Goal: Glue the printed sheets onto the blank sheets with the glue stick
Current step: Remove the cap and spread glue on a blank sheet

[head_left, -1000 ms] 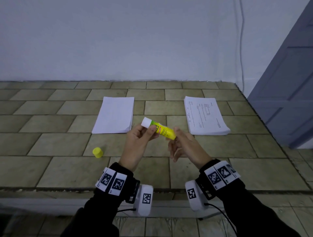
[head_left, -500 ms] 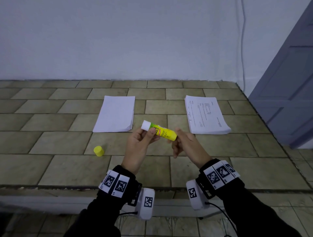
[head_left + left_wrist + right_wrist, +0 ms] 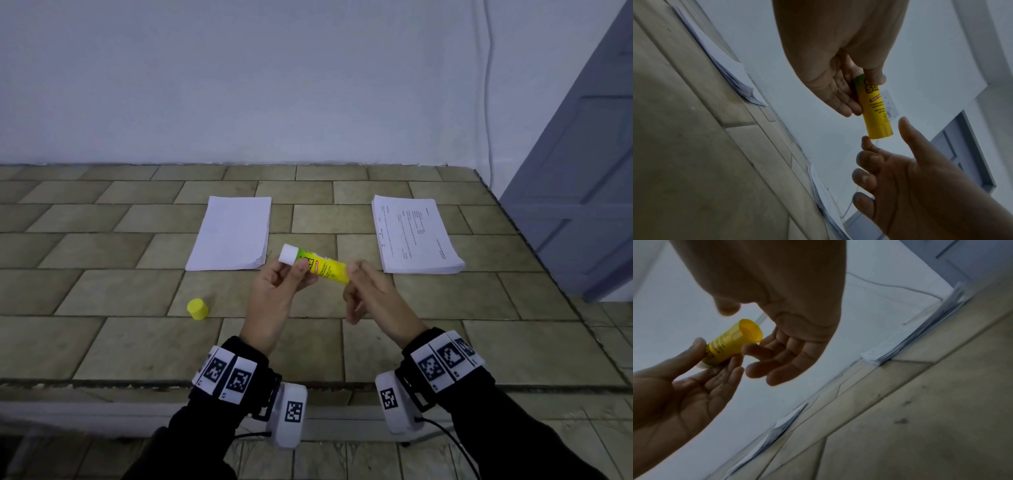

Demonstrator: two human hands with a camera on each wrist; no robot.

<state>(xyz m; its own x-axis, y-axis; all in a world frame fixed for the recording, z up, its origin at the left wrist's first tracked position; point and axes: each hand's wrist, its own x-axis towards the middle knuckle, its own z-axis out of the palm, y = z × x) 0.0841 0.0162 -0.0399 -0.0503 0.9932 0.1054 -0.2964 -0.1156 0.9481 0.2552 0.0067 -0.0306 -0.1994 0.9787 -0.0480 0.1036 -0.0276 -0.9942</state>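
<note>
A yellow glue stick [image 3: 322,269] with its white glue tip bare is held in the air over the tiled counter. My left hand [image 3: 294,277] pinches it near the tip between thumb and fingers [image 3: 875,76]. My right hand [image 3: 359,284] hovers at the stick's base [image 3: 748,331], thumb and fingers spread loosely around it and not closed on it. The stick's yellow cap [image 3: 197,309] stands on the counter to the left. A stack of blank sheets [image 3: 233,233] lies behind my left hand, and a stack of printed sheets [image 3: 414,236] lies at the back right.
The tiled counter [image 3: 102,342] runs to a white wall behind. At the right, the counter ends beside a blue-grey door [image 3: 582,171]. A thin cable [image 3: 488,102] hangs down the wall near that corner.
My right hand's fingers, which were closed on the stick's base, have loosened and spread. The left hand keeps the stick in about the same place.
</note>
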